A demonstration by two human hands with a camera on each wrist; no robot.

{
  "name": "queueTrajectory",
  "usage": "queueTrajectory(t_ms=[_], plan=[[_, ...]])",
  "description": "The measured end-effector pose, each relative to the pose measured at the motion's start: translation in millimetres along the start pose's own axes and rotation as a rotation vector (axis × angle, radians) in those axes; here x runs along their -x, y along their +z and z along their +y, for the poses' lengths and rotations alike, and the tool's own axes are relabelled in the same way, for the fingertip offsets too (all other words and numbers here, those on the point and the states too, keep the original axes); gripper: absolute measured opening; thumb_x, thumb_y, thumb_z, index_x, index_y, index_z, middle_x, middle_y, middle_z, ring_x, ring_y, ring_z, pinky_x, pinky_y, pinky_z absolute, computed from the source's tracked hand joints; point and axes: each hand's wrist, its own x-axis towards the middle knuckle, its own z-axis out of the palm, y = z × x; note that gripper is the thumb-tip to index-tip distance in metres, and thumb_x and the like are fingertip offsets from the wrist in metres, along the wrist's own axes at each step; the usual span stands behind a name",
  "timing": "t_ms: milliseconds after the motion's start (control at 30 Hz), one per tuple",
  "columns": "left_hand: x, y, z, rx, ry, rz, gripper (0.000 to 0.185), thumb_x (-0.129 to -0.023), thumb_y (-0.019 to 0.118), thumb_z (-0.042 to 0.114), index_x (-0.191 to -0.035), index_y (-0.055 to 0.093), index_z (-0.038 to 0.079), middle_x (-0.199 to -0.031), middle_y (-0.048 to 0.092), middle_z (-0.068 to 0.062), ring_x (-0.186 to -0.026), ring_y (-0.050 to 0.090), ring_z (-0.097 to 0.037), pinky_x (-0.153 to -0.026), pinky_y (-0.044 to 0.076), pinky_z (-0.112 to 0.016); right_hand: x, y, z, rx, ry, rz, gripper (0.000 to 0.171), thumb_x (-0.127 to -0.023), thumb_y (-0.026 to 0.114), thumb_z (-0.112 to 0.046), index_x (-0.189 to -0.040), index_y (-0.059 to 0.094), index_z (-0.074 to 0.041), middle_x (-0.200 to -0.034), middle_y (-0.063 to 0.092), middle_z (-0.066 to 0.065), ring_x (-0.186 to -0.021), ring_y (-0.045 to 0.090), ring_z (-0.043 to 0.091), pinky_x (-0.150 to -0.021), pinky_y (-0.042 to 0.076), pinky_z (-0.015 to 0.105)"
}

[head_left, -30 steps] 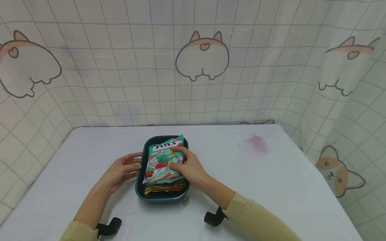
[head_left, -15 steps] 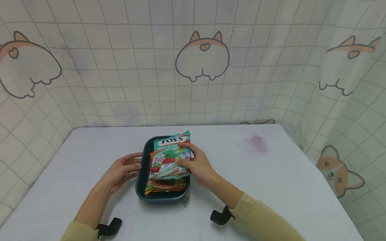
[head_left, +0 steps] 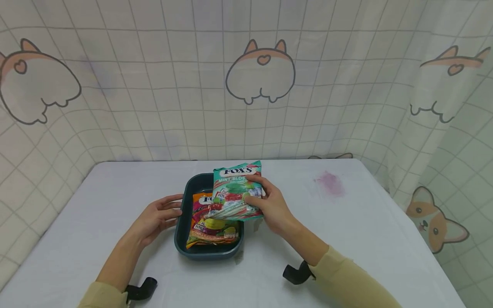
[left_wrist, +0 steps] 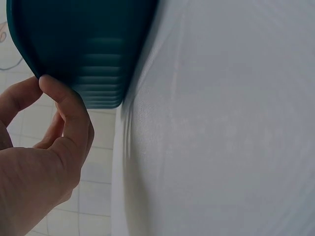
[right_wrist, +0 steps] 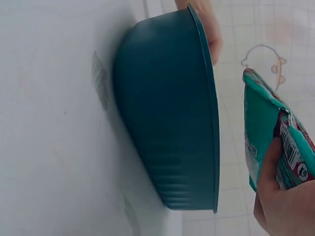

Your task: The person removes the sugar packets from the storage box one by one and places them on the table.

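My right hand [head_left: 271,207] pinches a mint-green Fox's candy bag [head_left: 236,192], thumb on its front, over the right rim of a dark teal plastic basin [head_left: 208,257]. In the right wrist view the bag [right_wrist: 261,125] is tilted and apart from the basin [right_wrist: 167,108]. Inside the basin lies an orange-and-red Fox's candy bag [head_left: 209,224], its upper right part hidden by the green one. My left hand [head_left: 155,220] rests its fingertips against the basin's left side; in the left wrist view those fingertips are at the rim, the fingers loosely bent.
The basin stands on a table with a white cloth [head_left: 335,256], which carries a pink stain [head_left: 330,183]. A grid-patterned curtain [head_left: 185,107] with dog drawings rises behind and at both sides. Black wrist mounts [head_left: 141,289] show at both sleeves.
My right hand has lifted the green candy bag and carried it right and slightly away from me, uncovering the orange bag in the basin. My left hand and the basin have stayed put.
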Motion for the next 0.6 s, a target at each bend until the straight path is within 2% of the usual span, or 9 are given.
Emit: queueTrajectory(t_ms=[333, 600], plan=[[-0.1, 0.2, -3.1, -0.010, -0.005, 0.006, 0.061, -0.101, 0.062, 0.010, -0.156, 0.036, 0.002, -0.139, 0.053, -0.021, -0.107, 0.063, -0.020, -0.091, 0.055, -0.029, 3, -22, -7, -0.039, 0.007, 0.007, 0.057, -0.099, 0.061, 0.004, -0.152, 0.046, -0.011, -0.160, 0.031, 0.011, -0.124, 0.054, 0.031, -0.088, 0.057, 0.031], [-1.4, -0.5, -2.5, -0.004, 0.002, 0.014, 0.061, -0.101, 0.062, 0.009, -0.155, 0.037, 0.001, -0.135, 0.054, -0.020, -0.103, 0.065, -0.018, -0.090, 0.055, -0.029, 3, -39, -8, -0.050, 0.004, 0.002, 0.059, -0.099, 0.061, 0.003, -0.154, 0.043, -0.009, -0.161, 0.030, 0.011, -0.124, 0.055, 0.030, -0.088, 0.057, 0.032]])
